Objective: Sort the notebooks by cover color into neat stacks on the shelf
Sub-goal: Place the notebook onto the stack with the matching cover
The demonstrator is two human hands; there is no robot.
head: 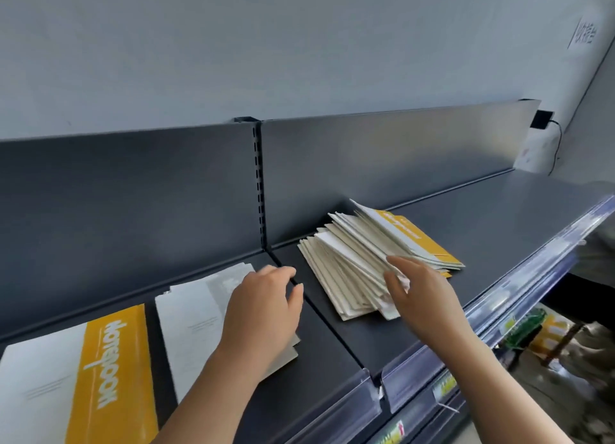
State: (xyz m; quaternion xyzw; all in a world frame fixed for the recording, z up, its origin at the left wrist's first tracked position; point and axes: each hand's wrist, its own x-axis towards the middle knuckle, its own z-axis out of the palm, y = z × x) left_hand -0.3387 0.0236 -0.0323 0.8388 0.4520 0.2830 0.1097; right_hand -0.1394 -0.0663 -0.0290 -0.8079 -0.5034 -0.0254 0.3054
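On the dark shelf (332, 343) lie three groups of notebooks. A yellow-banded white notebook (83, 377) sits at the near left. Beside it is a grey-white stack (193, 320), and my left hand (263, 310) rests on its right part with relaxed fingers. To the right lies a messy fanned pile of notebooks (352, 264), pale spines toward me, with a yellow-covered one (412, 234) on top at the back. My right hand (419, 290) reaches into the pile's near right side, its fingers between the notebooks; whether they pinch one is hidden.
A dark back panel (382, 164) with a slotted upright (259, 184) runs behind the shelf. Clear price-tag rails (499, 310) line the front edge. Green and yellow goods (529, 327) sit on a lower shelf at the right.
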